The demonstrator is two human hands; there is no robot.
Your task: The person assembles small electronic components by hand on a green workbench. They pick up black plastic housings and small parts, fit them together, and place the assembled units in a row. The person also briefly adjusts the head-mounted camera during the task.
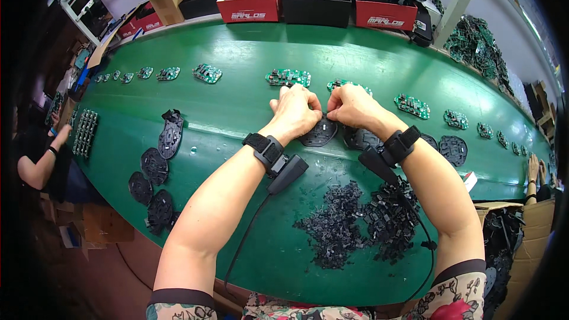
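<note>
My left hand (294,112) and my right hand (355,106) meet over the far edge of a black plastic shell (319,134) lying on the green table. Both hands are closed, thumbs and fingers pinched close together at that edge. Whatever sits between the fingertips is too small and covered to name. Just right of it, partly under my right wrist, lies another dark shell (361,138). Beyond my hands are green circuit boards, one (288,77) behind the left hand and one (341,85) partly hidden by the right. Black bands with dark devices and cables circle both wrists.
Piles of small black parts (332,225) lie near me. More shells (155,166) sit at left, a shell (453,150) at right. Circuit boards (207,73) run along the table (249,47). Boxes (316,0) line the back. Other people's hands (533,169) work at both ends.
</note>
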